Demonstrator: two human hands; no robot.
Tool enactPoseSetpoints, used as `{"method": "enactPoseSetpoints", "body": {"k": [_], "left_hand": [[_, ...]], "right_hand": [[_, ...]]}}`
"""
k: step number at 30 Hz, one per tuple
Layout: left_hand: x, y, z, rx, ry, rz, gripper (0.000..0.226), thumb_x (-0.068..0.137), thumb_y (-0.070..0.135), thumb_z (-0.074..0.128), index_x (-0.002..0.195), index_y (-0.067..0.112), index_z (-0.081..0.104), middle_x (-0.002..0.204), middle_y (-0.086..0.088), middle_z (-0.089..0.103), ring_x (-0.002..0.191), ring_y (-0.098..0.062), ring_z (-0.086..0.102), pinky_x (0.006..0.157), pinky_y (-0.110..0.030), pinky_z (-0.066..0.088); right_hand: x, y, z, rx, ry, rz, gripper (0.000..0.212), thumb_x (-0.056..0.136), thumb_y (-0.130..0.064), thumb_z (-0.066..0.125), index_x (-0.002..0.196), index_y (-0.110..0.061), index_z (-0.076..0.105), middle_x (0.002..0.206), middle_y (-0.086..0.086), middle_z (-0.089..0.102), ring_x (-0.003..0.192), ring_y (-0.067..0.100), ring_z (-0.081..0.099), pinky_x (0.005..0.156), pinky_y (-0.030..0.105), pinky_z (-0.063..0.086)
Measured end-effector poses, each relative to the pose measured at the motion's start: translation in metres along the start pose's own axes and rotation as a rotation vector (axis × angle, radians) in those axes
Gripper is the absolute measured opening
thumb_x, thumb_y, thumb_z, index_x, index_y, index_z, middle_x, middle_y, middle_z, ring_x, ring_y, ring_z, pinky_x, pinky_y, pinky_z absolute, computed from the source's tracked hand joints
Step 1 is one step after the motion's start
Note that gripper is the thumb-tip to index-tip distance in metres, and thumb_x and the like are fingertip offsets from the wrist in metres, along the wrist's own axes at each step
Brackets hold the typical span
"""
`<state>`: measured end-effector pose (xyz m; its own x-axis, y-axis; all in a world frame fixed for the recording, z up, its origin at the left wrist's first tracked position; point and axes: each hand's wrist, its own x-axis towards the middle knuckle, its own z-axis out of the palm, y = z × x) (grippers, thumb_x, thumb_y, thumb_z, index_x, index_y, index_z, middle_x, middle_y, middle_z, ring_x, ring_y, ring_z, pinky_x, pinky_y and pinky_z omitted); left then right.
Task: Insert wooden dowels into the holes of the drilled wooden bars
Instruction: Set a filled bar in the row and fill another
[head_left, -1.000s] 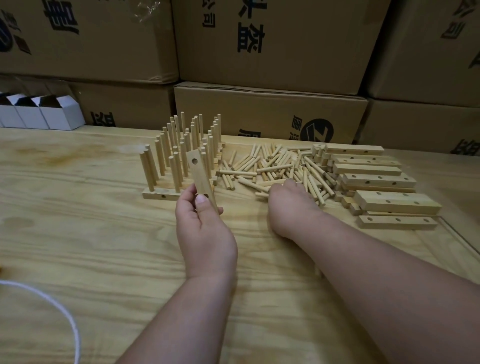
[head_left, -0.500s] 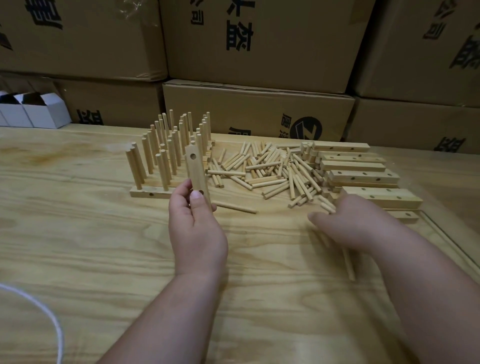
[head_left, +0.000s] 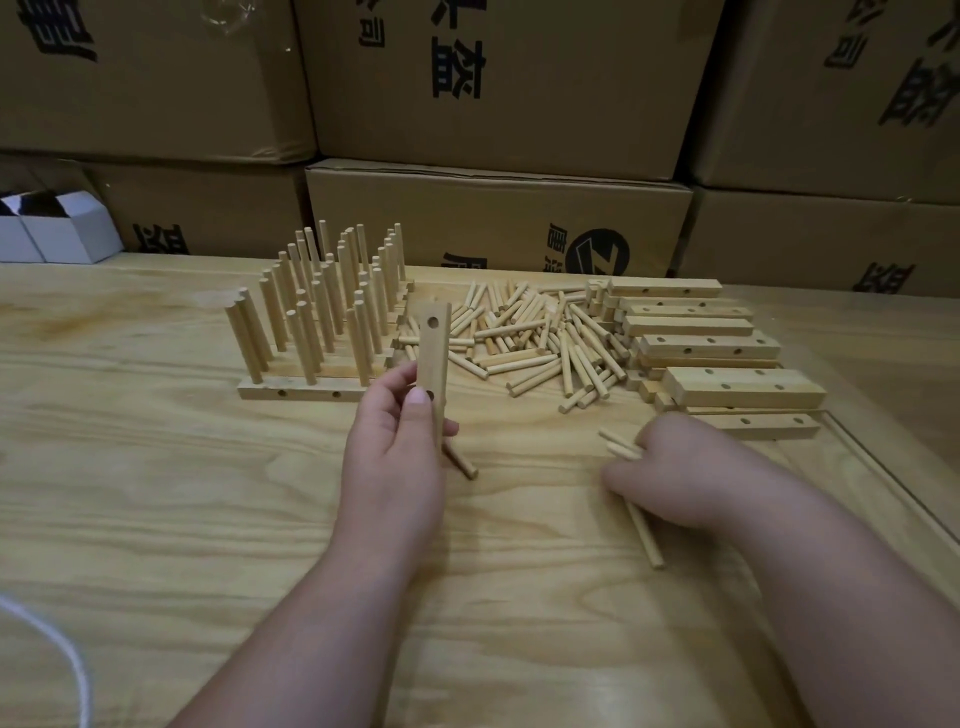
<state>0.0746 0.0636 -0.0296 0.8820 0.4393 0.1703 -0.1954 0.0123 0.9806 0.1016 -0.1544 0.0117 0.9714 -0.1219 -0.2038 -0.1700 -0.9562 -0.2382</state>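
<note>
Dowels (head_left: 540, 343) lie in a loose heap on the table (head_left: 156, 493), between the finished bars with upright pegs (head_left: 322, 322) at the left and the stack of drilled bars (head_left: 706, 353) at the right. Your left hand (head_left: 395, 457) holds one drilled bar (head_left: 434, 364) almost upright, the grip pinching its lower part with the thumb over the front face; one hole shows near the top and another just beside your thumb. A single dowel (head_left: 460, 462) lies on the table just behind this hand, partly hidden by it. Your right hand (head_left: 675, 478) rests near the front bar of the stack, its grip curled round a few dowels (head_left: 618, 447) whose ends stick out to the left and below the hand. Cardboard boxes (head_left: 493, 218) stand close behind the table, small white boxes (head_left: 57, 228) at the far left, and a white cord (head_left: 47, 639) crosses the near left corner.
</note>
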Motion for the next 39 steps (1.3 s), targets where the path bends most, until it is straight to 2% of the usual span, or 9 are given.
{"method": "enactPoseSetpoints", "body": {"k": [3,9,14,19,23,27,32,35,39], "left_hand": [[-0.002,0.002,0.002,-0.062,-0.05,-0.017,0.025,0.107,0.023,0.047,0.109,0.043,0.062,0.084,-0.004,0.073,0.075,-0.005,0.069,0.057,-0.014,0.052],[0.003,0.001,0.004,-0.264,-0.119,-0.22,0.024,0.106,0.022,0.051,0.125,0.029,0.064,0.076,-0.001,0.076,0.082,-0.021,0.076,0.068,-0.034,0.061],[0.005,-0.001,0.0,-0.297,-0.004,-0.198,0.028,0.102,0.024,0.054,0.127,0.016,0.064,0.07,-0.003,0.071,0.077,-0.02,0.069,0.084,-0.042,0.058],[0.002,0.003,0.002,-0.173,-0.046,-0.167,0.032,0.103,0.026,0.052,0.133,0.022,0.06,0.08,-0.002,0.075,0.063,-0.018,0.062,0.049,-0.029,0.048],[-0.001,0.006,0.001,-0.184,-0.099,-0.158,0.018,0.104,0.025,0.052,0.107,0.025,0.07,0.087,-0.006,0.077,0.075,-0.027,0.062,0.054,-0.033,0.05],[0.0,0.008,0.006,-0.467,-0.148,-0.255,0.017,0.105,0.012,0.048,0.115,0.014,0.062,0.073,-0.001,0.073,0.067,-0.017,0.07,0.061,-0.032,0.059],[-0.004,0.009,0.011,-0.484,-0.26,-0.304,0.027,0.104,0.009,0.047,0.126,0.009,0.062,0.072,-0.001,0.072,0.068,-0.014,0.072,0.069,-0.034,0.062],[-0.002,0.011,0.009,-0.532,-0.237,-0.372,0.04,0.104,0.013,0.046,0.144,0.007,0.05,0.075,-0.001,0.07,0.068,-0.015,0.073,0.085,-0.044,0.056],[-0.003,0.013,0.009,-0.551,-0.262,-0.439,0.041,0.105,0.017,0.045,0.144,0.006,0.052,0.076,0.0,0.064,0.071,-0.014,0.071,0.094,-0.048,0.052]], "right_hand": [[0.004,-0.013,0.015,0.1,0.17,-0.133,0.029,0.084,-0.045,0.057,0.071,-0.02,0.061,0.066,-0.002,0.063,0.063,0.018,0.061,0.051,0.029,0.042],[0.008,-0.026,0.032,0.814,0.302,-0.248,0.027,0.09,-0.038,0.061,0.078,-0.015,0.066,0.07,0.002,0.069,0.062,0.017,0.063,0.06,0.031,0.049],[0.007,-0.017,0.021,0.924,0.347,-0.246,0.022,0.095,-0.037,0.052,0.084,-0.021,0.064,0.06,-0.008,0.057,0.052,0.006,0.048,0.054,0.032,0.041],[0.0,0.03,-0.019,0.753,0.306,-0.082,0.016,0.098,-0.034,0.049,0.097,-0.03,0.065,0.083,0.0,0.069,0.074,0.02,0.065,0.058,0.037,0.052],[-0.018,0.107,-0.052,0.34,0.306,0.102,0.023,0.093,-0.042,0.057,0.087,-0.021,0.065,0.072,0.008,0.067,0.062,0.027,0.063,0.043,0.028,0.045],[-0.042,0.169,-0.067,-0.013,0.235,0.337,0.046,0.08,-0.057,0.074,0.071,-0.012,0.064,0.064,0.01,0.064,0.058,0.027,0.065,0.045,0.03,0.047],[-0.058,0.194,-0.052,-0.085,0.041,0.399,0.048,0.076,-0.058,0.078,0.074,-0.013,0.061,0.076,0.005,0.062,0.072,0.021,0.062,0.055,0.03,0.044],[-0.061,0.178,-0.049,-0.125,0.0,0.355,0.037,0.084,-0.05,0.071,0.076,-0.015,0.059,0.076,0.0,0.06,0.072,0.017,0.06,0.052,0.025,0.038],[-0.057,0.14,-0.04,-0.079,0.025,0.288,0.033,0.084,-0.042,0.068,0.073,-0.012,0.061,0.067,-0.002,0.062,0.065,0.013,0.059,0.05,0.023,0.038]]}}
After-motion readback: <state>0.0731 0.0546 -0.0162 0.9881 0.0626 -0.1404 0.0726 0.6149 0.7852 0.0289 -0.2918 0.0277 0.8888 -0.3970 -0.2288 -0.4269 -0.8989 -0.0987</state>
